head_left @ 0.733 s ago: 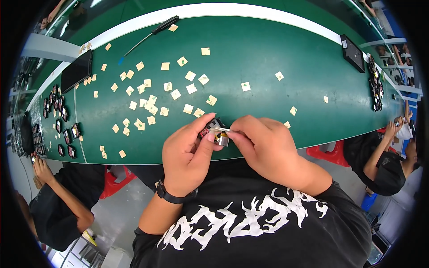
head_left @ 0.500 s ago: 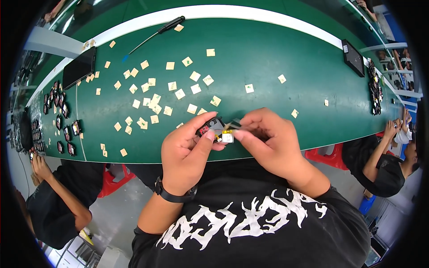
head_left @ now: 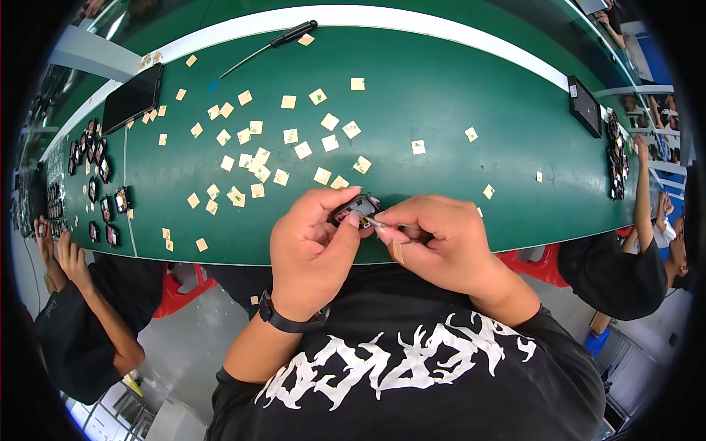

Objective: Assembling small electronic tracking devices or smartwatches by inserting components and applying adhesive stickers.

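Observation:
My left hand [head_left: 312,242] is closed round a small black device housing [head_left: 343,215] with red parts and a grey panel inside, its thumb lying over the near side. Against the housing's right edge, the thumb and fingertips of my right hand [head_left: 434,239] pinch a small silvery battery [head_left: 373,221]; most of it is hidden by the fingers. A tan paper square [head_left: 398,253] clings to my right thumb. Both hands are just above the near edge of the green table [head_left: 478,213].
Many cream paper squares [head_left: 303,150] lie scattered beyond my hands. A black screwdriver [head_left: 273,42] and a dark tablet-like panel [head_left: 132,99] are at the far left. Black device units [head_left: 121,198] sit left; a black tray [head_left: 585,106] and more units [head_left: 618,158] right. Co-workers sit on both sides.
The battery has turned and come closer against the housing, so its silver face and yellow tape no longer show. The tan square now shows on my right thumb. The view has shifted slightly.

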{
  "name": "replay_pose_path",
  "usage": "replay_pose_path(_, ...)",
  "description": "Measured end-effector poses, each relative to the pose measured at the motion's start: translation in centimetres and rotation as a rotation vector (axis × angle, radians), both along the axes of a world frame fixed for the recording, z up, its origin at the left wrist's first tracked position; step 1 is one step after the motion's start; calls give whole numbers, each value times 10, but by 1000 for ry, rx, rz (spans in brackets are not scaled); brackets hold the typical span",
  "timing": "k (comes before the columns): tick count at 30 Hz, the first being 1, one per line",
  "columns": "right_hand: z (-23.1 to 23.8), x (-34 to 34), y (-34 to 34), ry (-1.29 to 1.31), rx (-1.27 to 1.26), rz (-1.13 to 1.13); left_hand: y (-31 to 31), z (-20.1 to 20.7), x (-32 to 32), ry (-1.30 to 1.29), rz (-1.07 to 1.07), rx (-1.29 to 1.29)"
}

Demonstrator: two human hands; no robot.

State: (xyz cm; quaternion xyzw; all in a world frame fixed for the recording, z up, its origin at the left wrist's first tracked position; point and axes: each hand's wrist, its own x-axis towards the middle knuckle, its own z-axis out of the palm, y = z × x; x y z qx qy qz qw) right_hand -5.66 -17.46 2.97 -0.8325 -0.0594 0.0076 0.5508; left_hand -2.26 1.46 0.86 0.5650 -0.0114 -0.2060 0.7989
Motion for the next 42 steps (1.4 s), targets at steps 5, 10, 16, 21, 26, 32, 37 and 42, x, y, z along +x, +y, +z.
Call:
replay_pose_path(5, 2, 4, 10, 79, 16, -68, 1, -3, 1, -42, -28, 58)
replay_pose_path(10, 6, 9, 12, 127, -53, -84, 1, -5, 1, -111, -25, 48)
replay_pose_path(16, 0, 11, 14, 247, 93, -99, 9, -9, 0, -185, -83, 124)
replay_pose_path(21, -11, 16, 21, 364, 529, -252, 8, -10, 0, -142, -36, 40)
replay_pose_path(26, 3, 31, 19, 446, 323, -258, 14, -10, 4, -117, -108, -50)
replay_pose_path(32, 2, 35, 17, 495, 313, -199, 20, -13, 6, -104, -138, -90)
replay_pose_path(37, 3, 33, 24, 467, 353, -174, 17, -9, 5, -129, -103, -93)
replay_pose_path(42, 25, 31, 34, 539, 492, -208, 21, -2, 5, -28, -168, -74)
